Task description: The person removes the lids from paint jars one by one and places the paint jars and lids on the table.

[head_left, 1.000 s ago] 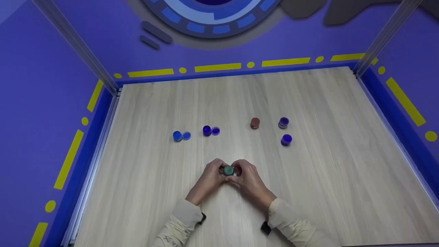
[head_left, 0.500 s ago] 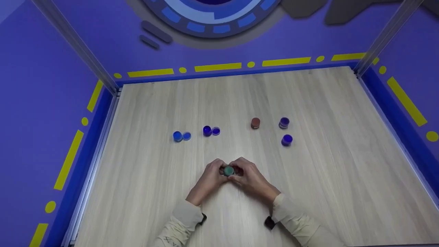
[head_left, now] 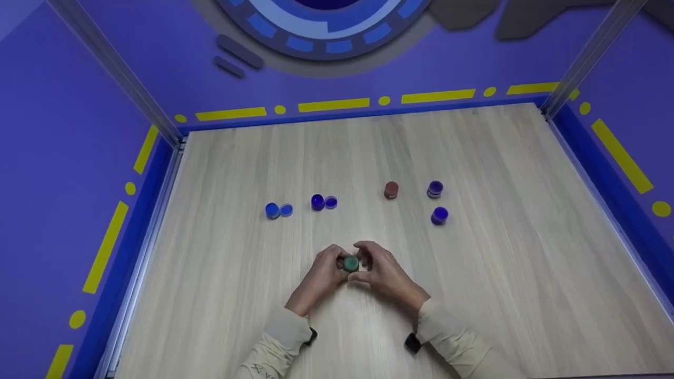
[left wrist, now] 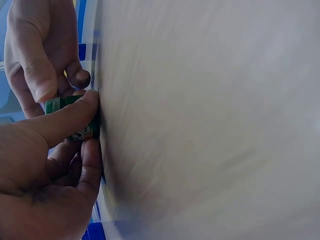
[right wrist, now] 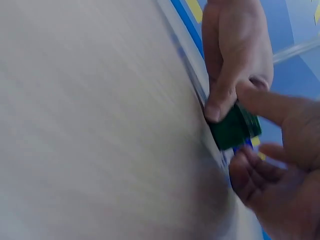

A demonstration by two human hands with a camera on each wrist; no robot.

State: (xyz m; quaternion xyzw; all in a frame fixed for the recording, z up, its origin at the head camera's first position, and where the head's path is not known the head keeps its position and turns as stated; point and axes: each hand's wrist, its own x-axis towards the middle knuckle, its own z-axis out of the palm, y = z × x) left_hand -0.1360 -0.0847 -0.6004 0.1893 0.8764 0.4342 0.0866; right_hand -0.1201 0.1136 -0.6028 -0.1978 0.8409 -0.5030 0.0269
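Observation:
A small green paint jar [head_left: 350,263] stands on the table between both hands, its lid on top. My left hand [head_left: 325,268] grips the jar's body, thumb on the near side, as the left wrist view also shows. Around the lid [right wrist: 253,125], my right hand [head_left: 388,273] has its thumb and fingers spread. In the right wrist view its thumb is close to the lid and its other fingers are apart from the jar; whether the thumb touches cannot be told. Part of the jar's label [left wrist: 84,133] shows below my left thumb.
Beyond my left hand stand an open light-blue jar [head_left: 272,210] and an open dark-blue jar [head_left: 317,202], each with a lid [head_left: 286,210] beside it. Farther right are a red-brown jar [head_left: 391,190], a purple jar [head_left: 435,189] and a violet jar [head_left: 439,215]. Blue walls border the table.
My right fingers were closed in around the green lid half a second ago; now they have spread away from it. The left hand and jar have stayed in place.

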